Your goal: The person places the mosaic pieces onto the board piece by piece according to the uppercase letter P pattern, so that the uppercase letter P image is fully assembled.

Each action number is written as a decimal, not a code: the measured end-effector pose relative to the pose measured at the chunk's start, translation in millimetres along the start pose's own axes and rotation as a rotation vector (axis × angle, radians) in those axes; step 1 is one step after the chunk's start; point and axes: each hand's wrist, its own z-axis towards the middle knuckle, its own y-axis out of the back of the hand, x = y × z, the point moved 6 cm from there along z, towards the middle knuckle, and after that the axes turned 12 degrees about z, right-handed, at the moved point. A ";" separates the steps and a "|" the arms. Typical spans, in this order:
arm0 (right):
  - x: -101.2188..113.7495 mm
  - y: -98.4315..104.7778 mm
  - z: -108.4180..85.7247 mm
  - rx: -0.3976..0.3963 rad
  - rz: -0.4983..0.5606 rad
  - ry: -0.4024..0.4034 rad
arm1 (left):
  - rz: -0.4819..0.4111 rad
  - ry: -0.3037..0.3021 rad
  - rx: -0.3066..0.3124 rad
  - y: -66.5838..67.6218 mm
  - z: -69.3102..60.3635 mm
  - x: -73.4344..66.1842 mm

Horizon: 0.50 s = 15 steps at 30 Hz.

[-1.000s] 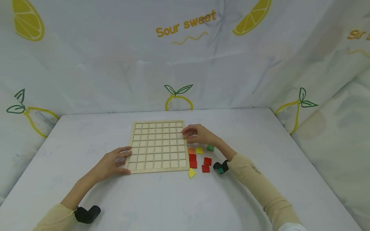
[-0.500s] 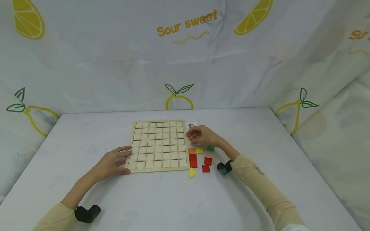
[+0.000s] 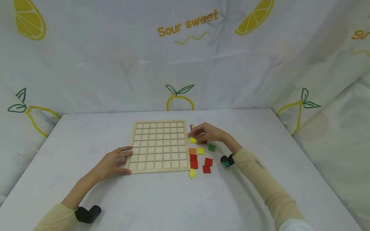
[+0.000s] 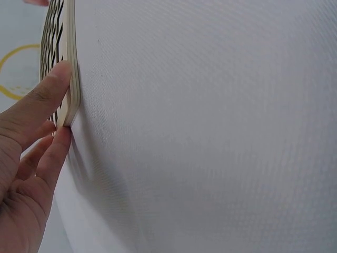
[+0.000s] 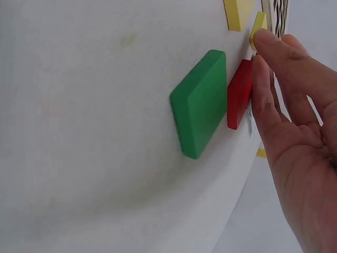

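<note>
left hand (image 3: 111, 163), right hand (image 3: 210, 132); 1 board (image 3: 158, 149) (gridded) between

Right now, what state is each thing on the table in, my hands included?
Board: flat, no tiles in its cells.
Card: partly hidden by the right hand.
Orange tile: flat, beside the board.
Green tile: flat, not held.
Red tiles: flat, one partly hidden.
Yellow squares: one lies flat, one is partly hidden.
Yellow wedge: flat.
Left hand: touching the board's left edge.
Right hand: at the partly hidden yellow square, grip unclear.
</note>
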 end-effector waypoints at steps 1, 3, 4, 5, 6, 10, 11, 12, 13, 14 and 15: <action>-0.6 -0.3 0.8 0.010 -0.008 -0.001 | -0.004 -0.003 0.000 -0.1 -0.2 -0.3; -1.2 -1.1 2.2 0.020 -0.026 -0.001 | -0.002 -0.009 -0.004 -0.1 -0.6 -0.9; -1.1 -1.7 2.9 0.023 -0.033 0.002 | -0.007 -0.009 -0.004 -0.1 -0.7 -1.0; -1.1 -2.2 3.7 0.021 -0.044 0.000 | -0.005 -0.009 -0.004 0.0 -0.8 -1.2; -1.2 -2.6 4.5 0.017 -0.052 -0.004 | -0.002 -0.011 -0.005 0.1 -0.9 -1.4; -1.2 -4.4 5.8 -0.022 -0.090 -0.014 | 0.006 -0.013 -0.005 0.4 -1.3 -1.6; -1.3 -4.7 5.4 -0.040 -0.100 -0.017 | 0.010 -0.015 -0.006 0.6 -1.5 -1.9; -1.1 -5.0 4.6 -0.058 -0.106 -0.018 | 0.012 -0.015 -0.007 0.7 -1.6 -2.0; -0.7 -5.2 3.6 -0.079 -0.109 -0.021 | 0.015 -0.016 -0.009 0.9 -1.6 -2.2; -0.6 -5.4 2.4 -0.099 -0.106 -0.023 | 0.017 -0.016 -0.010 1.0 -1.8 -2.5; -0.2 -5.6 1.1 -0.118 -0.097 -0.024 | 0.018 -0.017 -0.012 1.2 -1.8 -2.7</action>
